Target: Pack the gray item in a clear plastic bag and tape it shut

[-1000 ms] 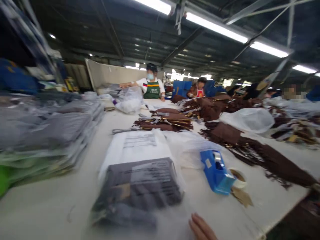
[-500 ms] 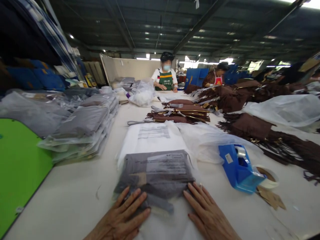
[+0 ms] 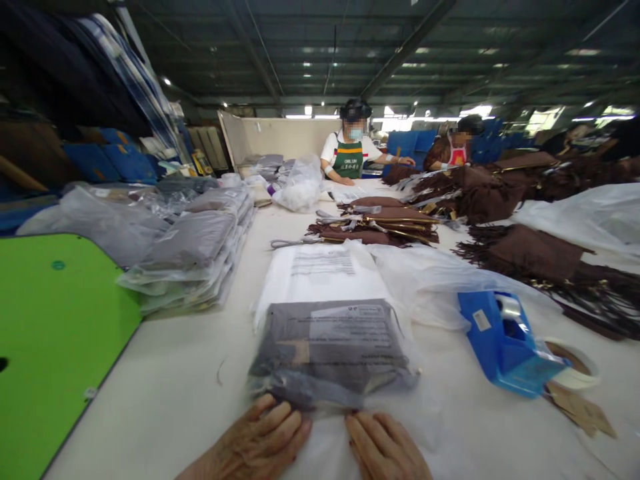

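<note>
A dark grey folded item [image 3: 330, 333] lies in a clear plastic bag [image 3: 370, 390] with printed text, on the table before me. My left hand [image 3: 265, 433] is at the bag's near left edge, its fingers bent and closed on the plastic. Beside it, my right hand [image 3: 387, 447] has its fingers pressed together on the loose near end of the bag. Both thumbs are largely hidden. Just beyond, partly under the grey item, is a white printed bag [image 3: 320, 273].
A blue tape dispenser [image 3: 505, 347], a tape roll [image 3: 580, 373] and brown card tags [image 3: 580, 410] lie at right. Bagged grey items [image 3: 190, 243] are stacked at left behind a green panel [image 3: 65, 333]. Brown fringed bags [image 3: 375, 223] lie farther back. A co-worker [image 3: 350, 147] stands opposite.
My hands have drawn closer together along the bag's near end, the right one moving left and nearer to me. Fingers that were spread flat are now bent and together. The view has shifted left.
</note>
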{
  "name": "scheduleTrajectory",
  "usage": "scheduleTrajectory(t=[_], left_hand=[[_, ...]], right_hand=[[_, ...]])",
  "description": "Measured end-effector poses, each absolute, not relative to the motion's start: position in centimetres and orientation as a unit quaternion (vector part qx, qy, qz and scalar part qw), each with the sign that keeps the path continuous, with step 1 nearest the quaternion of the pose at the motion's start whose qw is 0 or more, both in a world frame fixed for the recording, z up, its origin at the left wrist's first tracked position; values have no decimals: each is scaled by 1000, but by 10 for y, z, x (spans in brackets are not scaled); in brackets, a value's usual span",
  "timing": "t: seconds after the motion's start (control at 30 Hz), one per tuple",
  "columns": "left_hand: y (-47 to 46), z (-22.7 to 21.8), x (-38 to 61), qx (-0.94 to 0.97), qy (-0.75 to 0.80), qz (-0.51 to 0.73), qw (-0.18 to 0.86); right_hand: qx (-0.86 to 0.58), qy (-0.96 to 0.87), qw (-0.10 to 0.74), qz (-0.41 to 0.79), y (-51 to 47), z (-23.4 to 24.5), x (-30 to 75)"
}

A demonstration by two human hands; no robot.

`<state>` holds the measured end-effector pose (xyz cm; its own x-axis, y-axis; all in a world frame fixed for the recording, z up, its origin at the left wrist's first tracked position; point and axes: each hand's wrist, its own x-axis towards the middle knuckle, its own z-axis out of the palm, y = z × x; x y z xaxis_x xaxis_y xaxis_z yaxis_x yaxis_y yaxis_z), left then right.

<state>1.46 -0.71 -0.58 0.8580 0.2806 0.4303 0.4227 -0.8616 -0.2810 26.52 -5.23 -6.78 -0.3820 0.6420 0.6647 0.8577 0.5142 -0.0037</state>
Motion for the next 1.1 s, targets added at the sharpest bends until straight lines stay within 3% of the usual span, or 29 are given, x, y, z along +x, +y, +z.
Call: scheduleTrajectory(t=[0.23,0.33,0.43,0.53,0.77,1.1], left_hand=[[-7,1,15,-952,-180,-132,211],[-8,1,2,-961,-148,-102,210],[-5,1,-26,-953,-185,-146,191],[-1,-2,-55,-933,-235,-177,205],[-8,4,-65,-931,-266,-122,219],[-21,27,-81,-932,-297,-65,198]], right_hand=[[-481,-833,210,-176,-66,-62,298],[-496,-829,211,-148,-72,-38,329],[-506,-815,222,-178,-73,-24,374],[-509,-819,215,-154,-69,-25,411],[-501,-844,190,-14,-55,-42,419],[-429,-888,160,-55,-54,-33,413]])
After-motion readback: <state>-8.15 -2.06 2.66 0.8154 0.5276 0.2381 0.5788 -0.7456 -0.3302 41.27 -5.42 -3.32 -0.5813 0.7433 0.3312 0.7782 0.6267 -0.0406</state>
